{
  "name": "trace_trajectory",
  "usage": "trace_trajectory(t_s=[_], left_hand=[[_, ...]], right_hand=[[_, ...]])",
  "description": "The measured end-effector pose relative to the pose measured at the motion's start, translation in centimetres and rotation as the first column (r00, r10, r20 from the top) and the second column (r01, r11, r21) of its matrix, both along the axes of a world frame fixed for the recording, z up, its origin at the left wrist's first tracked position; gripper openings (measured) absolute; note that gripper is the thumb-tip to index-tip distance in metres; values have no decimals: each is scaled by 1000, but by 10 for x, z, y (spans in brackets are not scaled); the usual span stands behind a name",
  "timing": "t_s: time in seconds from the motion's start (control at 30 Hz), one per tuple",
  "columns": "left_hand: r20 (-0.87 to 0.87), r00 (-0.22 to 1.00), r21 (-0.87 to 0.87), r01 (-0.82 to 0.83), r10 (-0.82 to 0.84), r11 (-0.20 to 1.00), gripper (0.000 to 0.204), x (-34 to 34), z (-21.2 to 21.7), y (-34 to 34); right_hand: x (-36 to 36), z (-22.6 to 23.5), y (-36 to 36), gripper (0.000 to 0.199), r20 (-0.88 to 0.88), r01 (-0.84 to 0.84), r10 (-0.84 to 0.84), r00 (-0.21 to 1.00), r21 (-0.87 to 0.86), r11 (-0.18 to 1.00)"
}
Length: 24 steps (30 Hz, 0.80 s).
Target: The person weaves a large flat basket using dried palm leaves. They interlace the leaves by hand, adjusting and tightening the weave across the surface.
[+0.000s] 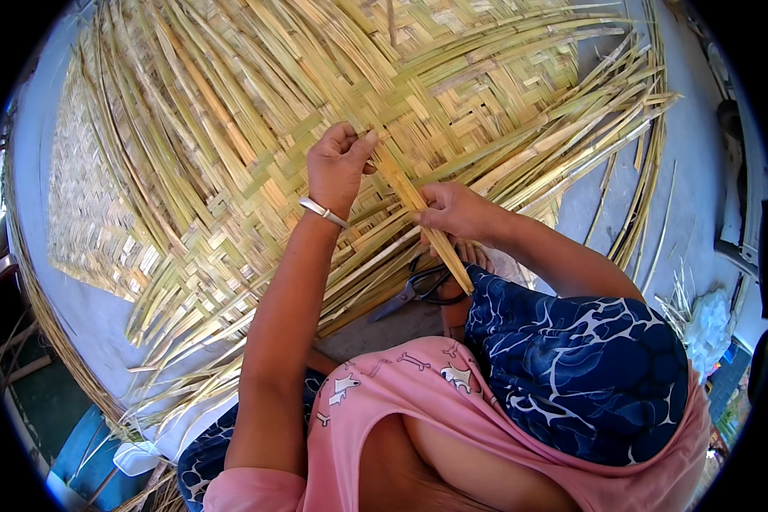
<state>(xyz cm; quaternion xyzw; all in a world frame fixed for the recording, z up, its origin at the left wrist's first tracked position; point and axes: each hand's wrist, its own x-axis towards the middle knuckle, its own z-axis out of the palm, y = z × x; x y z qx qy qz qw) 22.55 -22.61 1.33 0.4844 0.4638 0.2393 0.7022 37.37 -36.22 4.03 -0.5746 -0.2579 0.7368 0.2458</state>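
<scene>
The person is weaving a large flat mat of pale yellow-green split bamboo strips [418,85], which is lying spread across a grey floor [700,162] and filling most of the view. The left hand [337,166], with a thin silver bangle [322,212] at the wrist, is curling shut at the woven edge, thumb and fingers pinching the upper end of a long flat bamboo strip [422,218]. The right hand [456,212] is closing around the same strip lower down, fingers wrapped over it, just beside the left.

By the look of it, the step in hand is threading this one strip into the herringbone weave. The next move probably calls for lifting the crossing strips in the right order and sliding this one snug against its neighbour without kinking it (split bamboo creases easily).

A pair of dark-handled scissors [418,286] is lying on the floor just below the right hand, partly under loose strips. The strip's lower end is disappearing behind a blue patterned cloth [589,367] over the person's knee, so its length cannot be told. Where exactly the tip enters the weave is hidden by the left fingers. The mat's far edges are cut off by the round rim, and the objects at the right margin are too bent and dark to make out.
</scene>
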Motion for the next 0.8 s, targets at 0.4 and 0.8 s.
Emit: trace_trajectory(t_s=[0.4,0.8], left_hand=[[-62,994,-307,-103,88,946,10,-12,-24,17],[401,916,94,-73,29,993,14,-38,141,139]], right_hand=[[-6,27,-16,26,-284,-73,27,958,-153,986],[-27,-6,-51,20,-304,-328,281,910,-116,937]])
